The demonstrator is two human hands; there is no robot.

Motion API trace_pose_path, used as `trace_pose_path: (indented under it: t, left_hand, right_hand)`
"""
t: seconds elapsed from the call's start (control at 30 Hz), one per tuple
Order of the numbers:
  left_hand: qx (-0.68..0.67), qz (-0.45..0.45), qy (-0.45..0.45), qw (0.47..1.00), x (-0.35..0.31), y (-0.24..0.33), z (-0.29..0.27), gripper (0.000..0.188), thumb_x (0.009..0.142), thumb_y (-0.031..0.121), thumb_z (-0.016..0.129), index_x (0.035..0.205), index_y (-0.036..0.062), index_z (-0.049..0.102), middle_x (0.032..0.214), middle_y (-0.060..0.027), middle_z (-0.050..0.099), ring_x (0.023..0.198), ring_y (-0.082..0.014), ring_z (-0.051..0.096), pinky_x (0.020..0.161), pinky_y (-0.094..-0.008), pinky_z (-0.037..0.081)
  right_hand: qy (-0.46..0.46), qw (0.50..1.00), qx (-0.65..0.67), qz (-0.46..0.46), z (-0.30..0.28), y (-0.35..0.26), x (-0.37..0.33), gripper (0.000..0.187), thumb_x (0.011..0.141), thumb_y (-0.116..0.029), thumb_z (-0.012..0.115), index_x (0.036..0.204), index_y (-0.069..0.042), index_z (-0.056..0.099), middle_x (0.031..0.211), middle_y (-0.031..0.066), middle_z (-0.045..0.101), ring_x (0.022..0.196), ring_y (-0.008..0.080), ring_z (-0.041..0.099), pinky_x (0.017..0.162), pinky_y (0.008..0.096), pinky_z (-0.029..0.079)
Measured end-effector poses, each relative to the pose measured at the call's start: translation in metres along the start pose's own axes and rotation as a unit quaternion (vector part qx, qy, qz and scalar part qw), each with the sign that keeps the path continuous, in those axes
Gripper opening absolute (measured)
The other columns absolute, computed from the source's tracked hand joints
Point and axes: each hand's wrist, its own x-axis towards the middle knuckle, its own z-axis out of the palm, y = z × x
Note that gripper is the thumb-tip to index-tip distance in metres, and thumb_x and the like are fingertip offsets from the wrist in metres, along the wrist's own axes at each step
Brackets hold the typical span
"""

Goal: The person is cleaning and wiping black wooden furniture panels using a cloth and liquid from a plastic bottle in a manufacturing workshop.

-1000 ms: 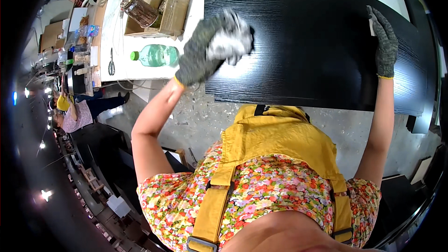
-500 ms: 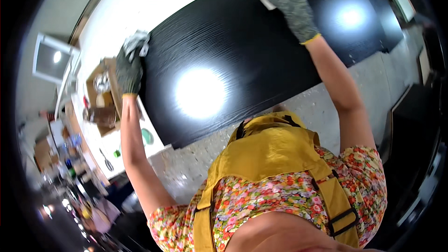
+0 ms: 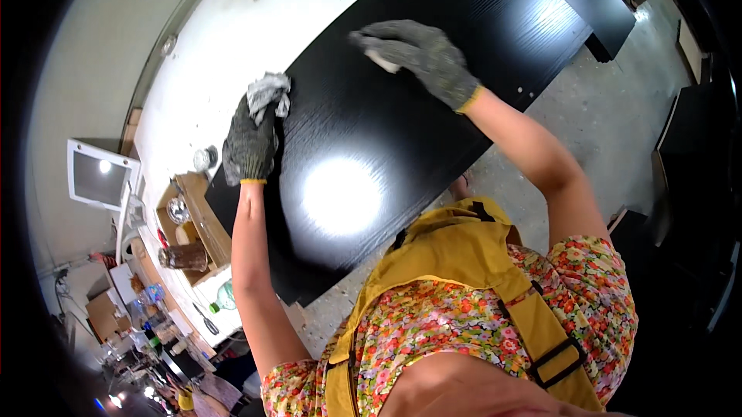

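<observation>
A large black glossy panel [image 3: 417, 135] lies across the white worktable in front of me. My left hand [image 3: 251, 146], in a dark grey knit glove, is closed round a crumpled grey-white cloth [image 3: 269, 94] at the panel's left edge. Over the middle of the panel is my right hand [image 3: 425, 60], gloved alike, its fingers stretched forward together. A small pale block [image 3: 382, 61] shows under those fingers, between them and the panel. How the thumb holds it is hidden.
A cardboard box [image 3: 202, 220] with a brown jar [image 3: 184, 256] stands on the left of the white table [image 3: 201, 100]. Close by are a clear glass [image 3: 205, 158] and a green-capped bottle [image 3: 223, 298]. Another black panel [image 3: 591, 0] lies at the far right.
My right hand has come left and nearer across the panel with the pale block. The view has shifted; my left hand still holds the cloth by the left edge.
</observation>
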Motion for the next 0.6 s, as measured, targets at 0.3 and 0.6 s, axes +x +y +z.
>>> trace_pose_path:
  t: [0.3,0.6]
  left_hand:
    - [-0.212,-0.099,-0.082,0.969,0.007,0.075,-0.024,0.031,0.093,0.006,0.052,0.122,0.0040,0.061,0.107,-0.0069,0.069,0.092,-0.0144,0.065,0.084,-0.0274,0.051]
    - [-0.086,0.103,-0.148,0.980,0.158,0.190,0.112,0.053,0.089,0.042,0.059,0.130,0.0081,0.057,0.116,-0.0188,0.067,0.109,-0.0364,0.063,0.093,-0.0419,0.048]
  right_hand:
    - [0.168,0.966,-0.192,0.044,-0.160,0.010,-0.070,0.021,0.094,-0.015,0.064,0.113,-0.008,0.069,0.114,0.0077,0.068,0.102,0.0202,0.066,0.094,0.0308,0.052]
    - [0.173,0.974,-0.147,0.023,-0.098,-0.012,-0.078,0.033,0.085,-0.014,0.071,0.115,-0.003,0.066,0.113,0.0104,0.065,0.103,0.0222,0.062,0.091,0.0340,0.050]
